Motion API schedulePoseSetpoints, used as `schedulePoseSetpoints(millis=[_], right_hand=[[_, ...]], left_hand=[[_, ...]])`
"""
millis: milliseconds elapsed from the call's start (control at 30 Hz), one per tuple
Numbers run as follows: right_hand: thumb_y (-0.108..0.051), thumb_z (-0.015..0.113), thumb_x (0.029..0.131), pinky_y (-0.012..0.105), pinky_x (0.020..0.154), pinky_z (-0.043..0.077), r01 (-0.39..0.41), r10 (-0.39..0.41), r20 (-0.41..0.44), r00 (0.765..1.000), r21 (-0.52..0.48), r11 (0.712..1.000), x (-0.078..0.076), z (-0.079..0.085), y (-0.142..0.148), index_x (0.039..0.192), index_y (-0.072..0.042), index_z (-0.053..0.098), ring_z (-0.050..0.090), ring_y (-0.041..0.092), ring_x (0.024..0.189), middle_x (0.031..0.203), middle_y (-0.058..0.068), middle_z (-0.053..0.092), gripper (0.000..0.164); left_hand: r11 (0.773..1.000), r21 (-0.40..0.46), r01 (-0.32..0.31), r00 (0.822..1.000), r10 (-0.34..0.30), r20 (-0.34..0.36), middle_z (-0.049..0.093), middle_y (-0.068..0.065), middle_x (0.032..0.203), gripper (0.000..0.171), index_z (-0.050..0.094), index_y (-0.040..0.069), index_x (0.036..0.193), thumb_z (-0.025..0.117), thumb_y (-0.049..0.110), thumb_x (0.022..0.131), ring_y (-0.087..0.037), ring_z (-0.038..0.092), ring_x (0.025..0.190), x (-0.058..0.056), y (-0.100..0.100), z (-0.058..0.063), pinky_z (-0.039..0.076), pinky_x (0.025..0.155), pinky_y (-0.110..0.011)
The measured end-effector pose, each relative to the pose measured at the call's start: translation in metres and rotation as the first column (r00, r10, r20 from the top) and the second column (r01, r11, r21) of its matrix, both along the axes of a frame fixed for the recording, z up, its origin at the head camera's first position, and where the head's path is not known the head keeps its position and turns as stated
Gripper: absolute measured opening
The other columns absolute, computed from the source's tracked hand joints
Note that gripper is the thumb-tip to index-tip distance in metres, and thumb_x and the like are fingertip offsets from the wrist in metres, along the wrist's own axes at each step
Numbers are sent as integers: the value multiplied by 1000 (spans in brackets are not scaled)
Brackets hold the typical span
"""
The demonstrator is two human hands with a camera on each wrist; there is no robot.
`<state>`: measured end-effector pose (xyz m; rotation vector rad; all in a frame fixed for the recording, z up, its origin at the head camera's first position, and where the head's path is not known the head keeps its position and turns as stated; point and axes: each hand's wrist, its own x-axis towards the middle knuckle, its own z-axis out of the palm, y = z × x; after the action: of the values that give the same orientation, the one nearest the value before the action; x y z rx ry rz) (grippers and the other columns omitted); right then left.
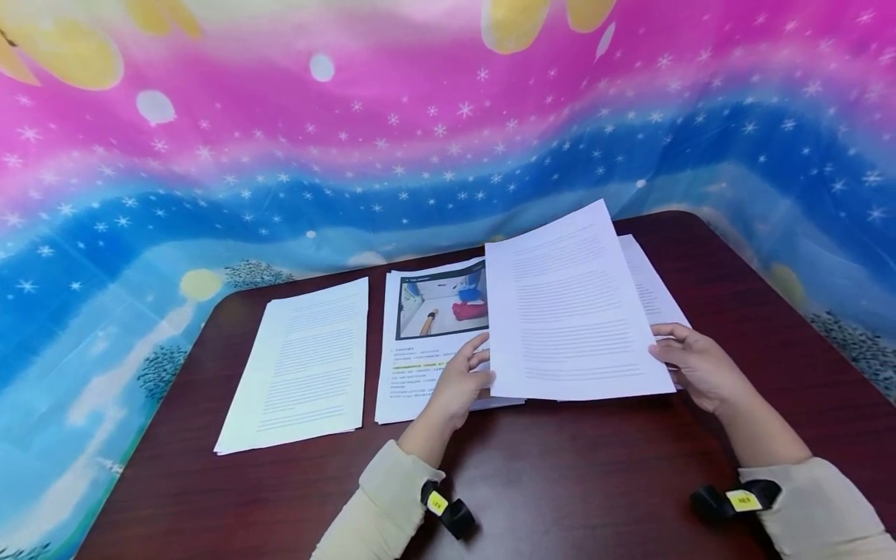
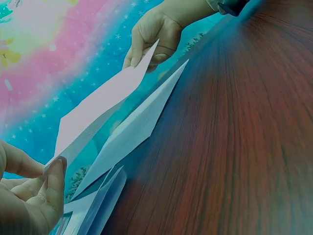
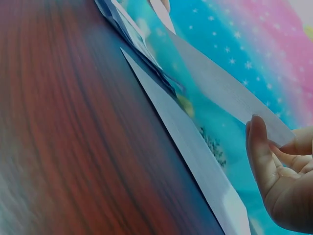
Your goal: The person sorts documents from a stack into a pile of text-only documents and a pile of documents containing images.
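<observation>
A printed sheet of paper is held up above the table, tilted, with lines of text facing the head camera. My left hand pinches its left edge between thumb and fingers, as the left wrist view also shows. At the opposite edge my right hand pinches the paper too. Beneath it lies another printed stack, mostly covered. Just left of the raised sheet is a stack with a colour photo and a yellow-highlighted line, partly hidden by the sheet and my left hand.
At the far left a separate stack of text pages lies on the dark wooden table. Behind the table hangs a pink and blue patterned cloth. Each wrist wears a black band with a yellow label.
</observation>
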<state>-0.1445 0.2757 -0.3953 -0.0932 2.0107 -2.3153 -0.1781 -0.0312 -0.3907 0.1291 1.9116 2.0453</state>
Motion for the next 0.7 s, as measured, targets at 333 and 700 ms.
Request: schedulePoseSetpoints(millis=[333,700], right_hand=[[-3,48,87,29,53,49,-10,11,-6,1000,47,999,-2,0,-22,98,-16,51,60,13,67,81,-1,59,18],[-1,50,85,29,54,49,-35,36,-5,999,26,999,-7,4,-49,98,-11,49,58,12,68,81,0,57,17]], left_hand=[[999,-40,-22,1000,23,6,50,-16,116,56,34,7,131,42,-12,79,-18,56,83,4,-24,3,48,67,-33],[996,-72,-53,999,52,-12,47,-19,119,56,32,5,131,40,-12,79,-21,55,86,9,-49,3,48,65,-32]])
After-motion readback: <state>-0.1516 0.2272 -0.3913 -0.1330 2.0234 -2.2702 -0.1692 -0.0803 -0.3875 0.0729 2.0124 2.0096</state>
